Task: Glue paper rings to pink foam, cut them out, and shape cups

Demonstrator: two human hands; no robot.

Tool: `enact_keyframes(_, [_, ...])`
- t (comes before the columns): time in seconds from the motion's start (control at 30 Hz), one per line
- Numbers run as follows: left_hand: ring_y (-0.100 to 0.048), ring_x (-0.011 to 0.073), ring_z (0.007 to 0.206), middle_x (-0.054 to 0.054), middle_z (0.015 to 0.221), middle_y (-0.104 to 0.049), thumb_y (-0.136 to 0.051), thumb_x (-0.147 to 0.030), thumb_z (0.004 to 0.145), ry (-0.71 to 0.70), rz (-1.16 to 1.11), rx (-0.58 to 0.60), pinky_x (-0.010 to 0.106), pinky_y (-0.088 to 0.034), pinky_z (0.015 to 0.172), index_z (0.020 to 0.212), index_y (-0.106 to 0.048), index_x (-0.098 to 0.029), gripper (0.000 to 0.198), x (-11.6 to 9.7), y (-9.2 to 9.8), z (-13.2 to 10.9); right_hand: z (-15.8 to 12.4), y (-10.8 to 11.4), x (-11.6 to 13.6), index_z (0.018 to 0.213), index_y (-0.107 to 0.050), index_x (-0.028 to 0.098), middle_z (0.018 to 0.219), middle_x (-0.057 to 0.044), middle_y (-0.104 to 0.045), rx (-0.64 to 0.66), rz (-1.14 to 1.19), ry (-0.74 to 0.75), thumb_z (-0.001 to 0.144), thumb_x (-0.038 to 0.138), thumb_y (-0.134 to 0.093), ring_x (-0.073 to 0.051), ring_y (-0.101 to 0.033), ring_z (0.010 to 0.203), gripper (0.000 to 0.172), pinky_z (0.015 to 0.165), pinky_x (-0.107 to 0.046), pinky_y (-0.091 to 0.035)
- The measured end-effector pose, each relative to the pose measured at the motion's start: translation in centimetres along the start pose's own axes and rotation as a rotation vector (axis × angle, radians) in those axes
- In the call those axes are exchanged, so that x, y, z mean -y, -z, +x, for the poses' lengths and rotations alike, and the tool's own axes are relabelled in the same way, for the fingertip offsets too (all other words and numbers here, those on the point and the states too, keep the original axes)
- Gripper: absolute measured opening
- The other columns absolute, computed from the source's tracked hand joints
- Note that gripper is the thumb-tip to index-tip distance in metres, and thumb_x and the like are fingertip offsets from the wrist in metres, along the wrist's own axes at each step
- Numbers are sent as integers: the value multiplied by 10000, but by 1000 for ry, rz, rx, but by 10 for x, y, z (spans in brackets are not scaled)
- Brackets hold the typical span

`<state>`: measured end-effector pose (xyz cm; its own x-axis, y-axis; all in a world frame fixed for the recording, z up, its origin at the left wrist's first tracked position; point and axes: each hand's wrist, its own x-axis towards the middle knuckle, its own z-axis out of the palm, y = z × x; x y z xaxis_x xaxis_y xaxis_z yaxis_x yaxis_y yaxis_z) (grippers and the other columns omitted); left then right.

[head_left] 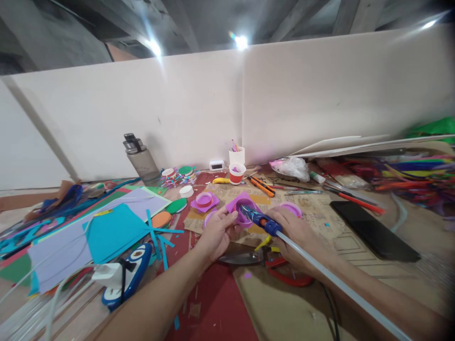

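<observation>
Left grip (217, 232) holds a square-cornered purple piece (242, 218).

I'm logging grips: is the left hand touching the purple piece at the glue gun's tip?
Touching. The head view shows the left hand holding the purple piece, thumb on its edge.

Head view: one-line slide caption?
Left hand holds a purple piece; right hand points a blue glue gun at it, red-handled scissors lying close by.

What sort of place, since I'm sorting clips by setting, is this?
Probably a craft workspace, judging by the hot-glue gun in the right hand, the turquoise paper sheets and the red-handled scissors.
</observation>
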<state>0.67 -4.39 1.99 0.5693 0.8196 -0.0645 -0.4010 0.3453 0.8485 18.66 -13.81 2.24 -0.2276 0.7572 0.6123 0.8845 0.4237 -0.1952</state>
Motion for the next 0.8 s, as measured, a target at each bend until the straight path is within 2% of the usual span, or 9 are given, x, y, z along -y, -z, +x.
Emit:
enact_keyframes(0.27, [-661, 129, 703, 21, 800, -694, -710, -151, 717, -18, -114, -8, 283, -546, 752, 908, -631, -153, 207, -4, -5, -5, -2, 0, 2, 1116, -484, 172, 992, -114, -632, -93, -37, -3, 800, 81, -416, -222, -591, 898, 337, 720, -352, -519])
enact_keyframes(0.37, [-673, 147, 776, 28, 869, -698, -697, -138, 725, -35, -163, -5, 298, -547, 778, 1012, -607, -173, 303, -4, -8, -6, -2, 1, 1, 1127, -477, 179, 976, -103, -635, -128, -56, -4, 824, 106, -426, -219, -600, 892, 316, 741, -357, -516])
enact_keyframes(0.5, [-671, 140, 781, 10, 885, -687, -696, -91, 703, -62, -215, -22, 316, -541, 809, 1089, -565, -202, 423, -4, -10, -7, -3, 3, -1, 1088, -494, 192, 957, -94, -639, -150, -66, -75, 855, 168, -434, -223, -609, 875, 242, 743, -369, -513])
enact_keyframes(0.63, [-659, 114, 732, -7, 860, -677, -702, -52, 661, -51, -179, 26, 277, -533, 788, 1093, -548, -209, 485, -5, -12, -9, -3, 3, 0, 1148, -476, 188, 995, -103, -645, -137, -76, -25, 836, 153, -445, -227, -615, 914, 315, 762, -378, -519])
enact_keyframes(0.7, [-659, 116, 722, 0, 878, -682, -707, -93, 672, -37, -169, 54, 273, -534, 766, 1064, -555, -205, 436, -5, -12, -9, -3, 3, 3, 1153, -475, 181, 1000, -111, -645, -136, -86, 15, 818, 134, -446, -229, -614, 915, 340, 744, -375, -524])
enact_keyframes(0.8, [-666, 142, 719, 26, 879, -699, -687, -279, 753, -10, -166, 25, 290, -545, 722, 987, -588, -189, 269, -4, -11, -7, -2, 4, 6, 1142, -476, 173, 992, -119, -640, -149, -89, 55, 793, 105, -435, -230, -610, 920, 358, 724, -369, -525])
